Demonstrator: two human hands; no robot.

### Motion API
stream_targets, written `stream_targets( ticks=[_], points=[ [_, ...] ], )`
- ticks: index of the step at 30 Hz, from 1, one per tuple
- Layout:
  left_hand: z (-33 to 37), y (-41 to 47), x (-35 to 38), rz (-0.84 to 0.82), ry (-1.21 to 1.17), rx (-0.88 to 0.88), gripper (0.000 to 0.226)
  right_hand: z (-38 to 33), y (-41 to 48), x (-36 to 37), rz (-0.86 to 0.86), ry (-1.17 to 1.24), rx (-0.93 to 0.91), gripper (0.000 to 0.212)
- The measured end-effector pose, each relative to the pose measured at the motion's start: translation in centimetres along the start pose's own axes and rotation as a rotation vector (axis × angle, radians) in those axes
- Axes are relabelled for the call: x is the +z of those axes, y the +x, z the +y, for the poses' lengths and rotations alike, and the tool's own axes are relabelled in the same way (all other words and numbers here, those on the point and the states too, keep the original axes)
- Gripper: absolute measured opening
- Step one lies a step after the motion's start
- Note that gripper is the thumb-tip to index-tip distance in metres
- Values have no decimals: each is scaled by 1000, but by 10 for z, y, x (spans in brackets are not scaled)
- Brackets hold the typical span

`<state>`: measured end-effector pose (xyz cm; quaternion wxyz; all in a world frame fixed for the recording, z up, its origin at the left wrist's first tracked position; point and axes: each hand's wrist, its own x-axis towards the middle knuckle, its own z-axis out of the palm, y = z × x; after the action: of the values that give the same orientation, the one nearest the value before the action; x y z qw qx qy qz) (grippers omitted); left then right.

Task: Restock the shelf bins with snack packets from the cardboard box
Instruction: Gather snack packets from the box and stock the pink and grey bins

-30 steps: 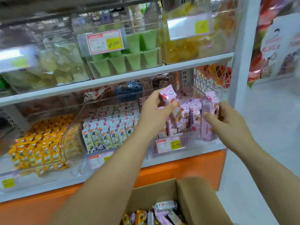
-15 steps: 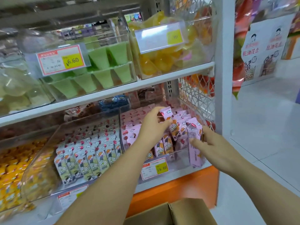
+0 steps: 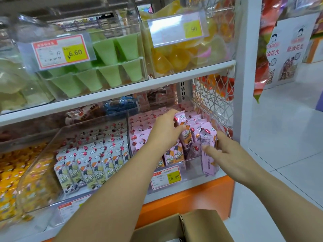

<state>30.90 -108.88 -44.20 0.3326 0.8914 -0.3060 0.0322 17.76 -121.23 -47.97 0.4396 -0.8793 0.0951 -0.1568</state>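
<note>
My left hand [image 3: 166, 131] reaches into the clear bin [image 3: 192, 165] on the lower shelf and grips a pink snack packet [image 3: 183, 130] standing among several others. My right hand [image 3: 227, 156] holds another pink packet [image 3: 208, 151] upright at the bin's right end, fingers curled behind it and thumb across its front. Rows of pink packets fill the back of the bin. The cardboard box [image 3: 192, 226] sits at the bottom edge below my arms, its contents mostly out of view.
Left of the pink bin stands a clear bin of white packets [image 3: 90, 163], then yellow packets [image 3: 8, 180]. The upper shelf carries green cups [image 3: 108, 67] and yellow jellies [image 3: 174, 56]. A white mesh panel [image 3: 213, 95] and post [image 3: 244, 67] close the right side; tiled floor lies beyond.
The view has moved closer to the shelf and up, so the box has dropped mostly out of frame. Both hands keep their packets and have sunk a little into the bin.
</note>
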Motion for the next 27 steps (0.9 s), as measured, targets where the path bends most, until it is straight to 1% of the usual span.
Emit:
stream_targets(
  ticks=[2,4,6,8,11,15,18,22,27],
  points=[
    [-3,2,2,-96,7,21,48,-1,-1,0,8,4,-6,14],
    [-7,2,5,-208,91,34,49,-3,0,1,10,7,-2,17],
    [-12,1,7,-252,154,36,50,-4,1,2,10,11,9,20],
    [-14,0,9,-254,143,36,48,-4,2,2,12,9,16,24],
    [-16,-2,10,-249,122,43,47,-5,2,2,16,4,23,22],
    [-21,-9,11,-241,159,58,49,-6,0,2,5,-18,36,24],
    [-24,-16,11,-204,164,80,49,-8,1,3,12,-20,49,23],
    [-31,-23,8,-146,149,73,45,-14,1,6,22,-28,65,32],
    [-36,-24,7,-194,217,70,43,-21,8,11,-4,-18,75,30]
  ],
)
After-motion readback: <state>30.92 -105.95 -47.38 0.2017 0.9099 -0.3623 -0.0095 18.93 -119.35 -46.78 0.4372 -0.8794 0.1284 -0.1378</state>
